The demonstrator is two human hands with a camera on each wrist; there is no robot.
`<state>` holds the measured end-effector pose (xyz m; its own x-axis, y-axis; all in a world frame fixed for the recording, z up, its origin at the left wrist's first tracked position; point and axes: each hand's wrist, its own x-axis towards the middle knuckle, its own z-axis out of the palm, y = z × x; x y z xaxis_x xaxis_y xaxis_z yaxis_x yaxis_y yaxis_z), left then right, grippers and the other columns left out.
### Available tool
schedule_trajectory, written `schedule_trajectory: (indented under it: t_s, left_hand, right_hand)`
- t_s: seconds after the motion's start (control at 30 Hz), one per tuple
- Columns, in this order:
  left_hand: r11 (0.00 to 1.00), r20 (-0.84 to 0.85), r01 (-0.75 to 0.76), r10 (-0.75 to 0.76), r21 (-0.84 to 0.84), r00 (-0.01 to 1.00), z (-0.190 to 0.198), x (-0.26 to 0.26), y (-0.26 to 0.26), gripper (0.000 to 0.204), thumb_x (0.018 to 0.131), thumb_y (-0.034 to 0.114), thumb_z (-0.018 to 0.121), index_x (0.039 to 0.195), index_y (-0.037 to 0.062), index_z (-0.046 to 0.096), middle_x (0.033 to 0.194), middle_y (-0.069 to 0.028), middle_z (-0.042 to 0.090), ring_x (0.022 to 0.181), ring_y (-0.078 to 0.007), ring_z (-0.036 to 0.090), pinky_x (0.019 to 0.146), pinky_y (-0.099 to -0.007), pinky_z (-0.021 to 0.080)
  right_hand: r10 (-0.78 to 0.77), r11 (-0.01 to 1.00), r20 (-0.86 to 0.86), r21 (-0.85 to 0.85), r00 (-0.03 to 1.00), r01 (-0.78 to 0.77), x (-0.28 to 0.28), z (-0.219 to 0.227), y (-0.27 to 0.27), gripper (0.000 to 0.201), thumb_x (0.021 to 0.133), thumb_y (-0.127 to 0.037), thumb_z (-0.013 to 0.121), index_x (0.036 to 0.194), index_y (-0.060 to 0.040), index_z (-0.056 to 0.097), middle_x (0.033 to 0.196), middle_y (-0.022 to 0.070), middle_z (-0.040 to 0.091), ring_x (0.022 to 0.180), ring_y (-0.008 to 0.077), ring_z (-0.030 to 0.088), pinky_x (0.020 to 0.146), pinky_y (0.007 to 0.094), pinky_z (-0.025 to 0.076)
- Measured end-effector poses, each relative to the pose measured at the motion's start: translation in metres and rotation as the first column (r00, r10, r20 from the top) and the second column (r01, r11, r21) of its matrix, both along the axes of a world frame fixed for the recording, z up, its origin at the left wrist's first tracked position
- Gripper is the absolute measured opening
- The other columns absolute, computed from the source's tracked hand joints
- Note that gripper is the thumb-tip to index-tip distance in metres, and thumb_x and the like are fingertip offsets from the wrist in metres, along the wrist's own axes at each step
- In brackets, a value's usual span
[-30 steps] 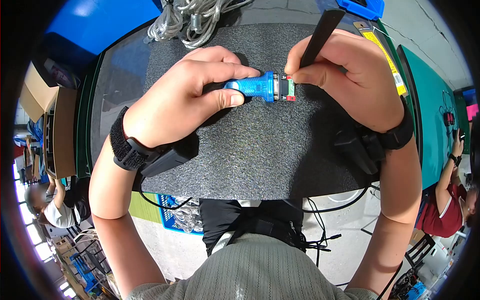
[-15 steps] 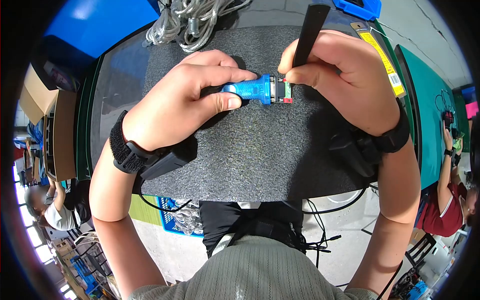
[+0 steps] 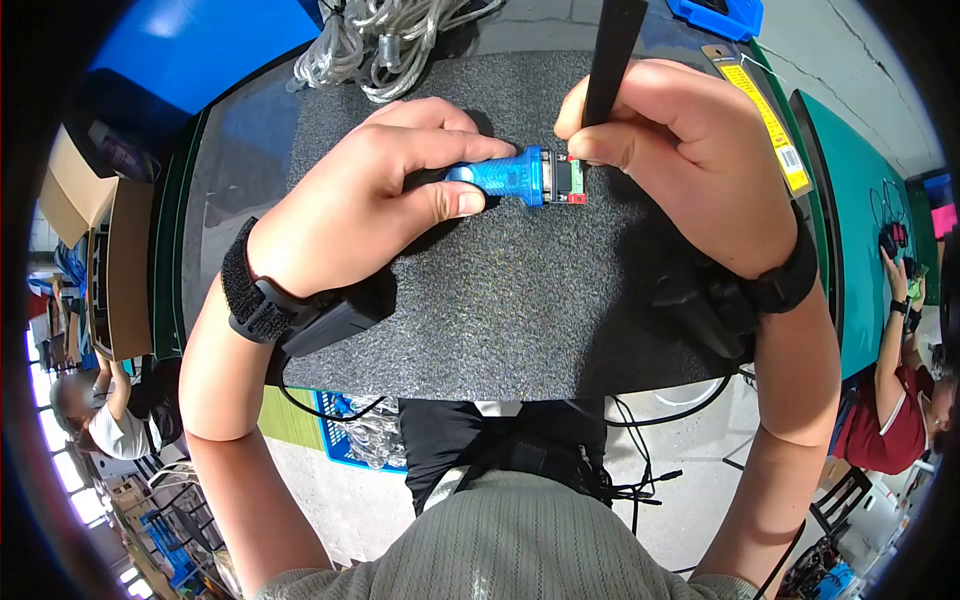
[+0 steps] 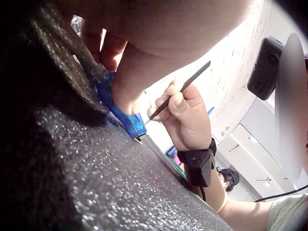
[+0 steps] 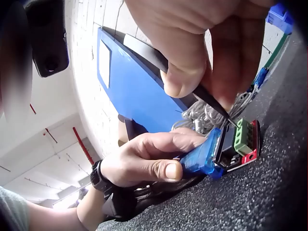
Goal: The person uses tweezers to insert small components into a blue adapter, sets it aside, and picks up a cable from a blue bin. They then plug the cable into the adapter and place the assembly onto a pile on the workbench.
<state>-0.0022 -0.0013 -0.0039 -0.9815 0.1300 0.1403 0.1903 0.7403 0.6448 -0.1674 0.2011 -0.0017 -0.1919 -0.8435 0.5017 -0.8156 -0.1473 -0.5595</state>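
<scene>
A translucent blue serial adapter [image 3: 505, 178] lies on the dark textured mat, gripped between the thumb and fingers of my left hand [image 3: 370, 190]. Joined to its metal connector end is a small red board with a green terminal block [image 5: 243, 136]. My right hand [image 3: 700, 160] pinches slim black tweezers [image 3: 612, 70], their wide end pointing up and away. In the right wrist view their fine tip comes down right at the top of the green block, beside its round openings. The left wrist view shows the tweezers slanting down toward the adapter's end.
Coiled clear cables [image 3: 375, 50] lie beyond the mat [image 3: 480, 300]. A yellow-labelled strip [image 3: 770, 120] and a blue tray [image 3: 720, 15] are at the far right. A blue basket of cables [image 3: 365, 430] stands below the near edge. Other people work at both sides.
Both hands and the adapter have shifted slightly left in view. The tweezers have tilted more upright, their tip still at the green block. My left hand keeps its grip.
</scene>
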Motion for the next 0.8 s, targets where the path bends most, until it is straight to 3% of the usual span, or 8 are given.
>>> schedule_trajectory:
  t_s: [0.33,0.8]
  left_hand:
    - [1.000,0.015,-0.001,0.000,0.013,1.000,0.0023,0.0000,-0.0004,0.036,0.090,0.017,0.070,0.122,0.0036,0.066,0.107,-0.0082,0.059,0.099,-0.0219,0.058,0.089,-0.0322,0.045]
    - [1.000,0.040,0.001,-0.002,0.021,0.999,0.0028,-0.0005,-0.0021,0.038,0.088,0.019,0.071,0.123,0.0037,0.066,0.108,-0.0084,0.060,0.102,-0.0223,0.057,0.091,-0.0333,0.045]
  right_hand:
    - [0.036,0.999,-0.023,0.028,0.999,-0.035,-0.0057,0.0041,0.0023,0.013,0.084,-0.005,0.072,0.095,0.0001,0.069,0.083,0.0058,0.066,0.075,0.0144,0.063,0.068,0.0256,0.049]
    - [0.058,0.997,0.009,0.044,0.998,-0.059,-0.0077,0.0036,0.0035,0.011,0.084,-0.004,0.072,0.094,0.0004,0.068,0.082,0.0056,0.065,0.073,0.0133,0.062,0.067,0.0247,0.048]
